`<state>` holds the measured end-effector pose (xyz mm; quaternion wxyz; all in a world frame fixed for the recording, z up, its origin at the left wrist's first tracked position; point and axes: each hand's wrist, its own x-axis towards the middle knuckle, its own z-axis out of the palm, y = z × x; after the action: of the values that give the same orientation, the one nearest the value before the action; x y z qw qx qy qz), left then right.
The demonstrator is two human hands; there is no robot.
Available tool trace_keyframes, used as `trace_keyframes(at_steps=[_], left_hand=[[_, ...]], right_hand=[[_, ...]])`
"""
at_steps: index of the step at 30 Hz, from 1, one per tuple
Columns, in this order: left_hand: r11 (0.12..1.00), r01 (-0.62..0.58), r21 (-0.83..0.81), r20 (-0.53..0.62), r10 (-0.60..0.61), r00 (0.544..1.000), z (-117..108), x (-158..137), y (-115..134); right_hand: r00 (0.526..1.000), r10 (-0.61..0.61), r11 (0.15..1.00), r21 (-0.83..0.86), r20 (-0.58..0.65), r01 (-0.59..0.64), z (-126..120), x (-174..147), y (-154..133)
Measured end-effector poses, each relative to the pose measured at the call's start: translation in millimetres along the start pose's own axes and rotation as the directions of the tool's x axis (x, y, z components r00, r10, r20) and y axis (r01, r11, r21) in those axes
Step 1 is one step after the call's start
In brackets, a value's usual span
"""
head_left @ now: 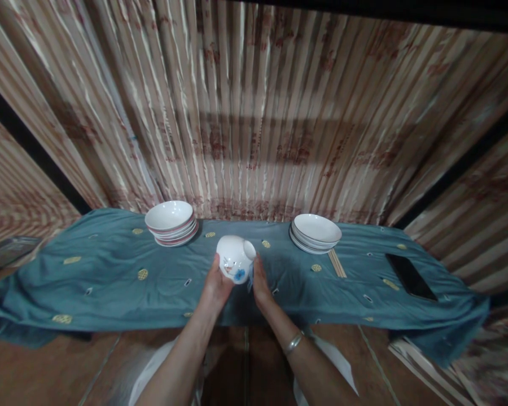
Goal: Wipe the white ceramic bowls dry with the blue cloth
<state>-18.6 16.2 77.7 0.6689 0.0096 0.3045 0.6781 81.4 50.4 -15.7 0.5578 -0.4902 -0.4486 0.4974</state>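
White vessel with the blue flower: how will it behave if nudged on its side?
The white vessel could roll, given its rounded wall. It's probably slippery, since the surface looks glossy. Likely stiff but fragile, as it resembles glazed ceramic.

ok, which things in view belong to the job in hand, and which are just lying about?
In the job:
- white bowl with a blue flower
- left hand and right hand, holding it

Likely just lying about, untouched:
- left stack of white dishes
- right stack of white dishes
- chopsticks
- black smartphone
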Motion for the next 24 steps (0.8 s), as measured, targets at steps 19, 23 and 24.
trace_keyframes(at_steps=[19, 23, 24], left_hand=[[1.000, -0.015, 0.012, -0.097, 0.016, 0.995, 0, 2, 2], [0.992, -0.075, 0.106, -0.106, 0.086, 0.991, -1, -2, -2], [0.988, -0.099, 0.120, -0.105, 0.111, 0.988, 0, -3, -3]], right_hand=[[0.641, -0.579, 0.407, -0.502, 0.505, 0.763, -3, -74, -38], [0.553, -0.569, 0.260, -0.505, 0.609, 0.823, -6, -68, -46], [0.540, -0.553, 0.236, -0.503, 0.634, 0.832, -6, -66, -48]])
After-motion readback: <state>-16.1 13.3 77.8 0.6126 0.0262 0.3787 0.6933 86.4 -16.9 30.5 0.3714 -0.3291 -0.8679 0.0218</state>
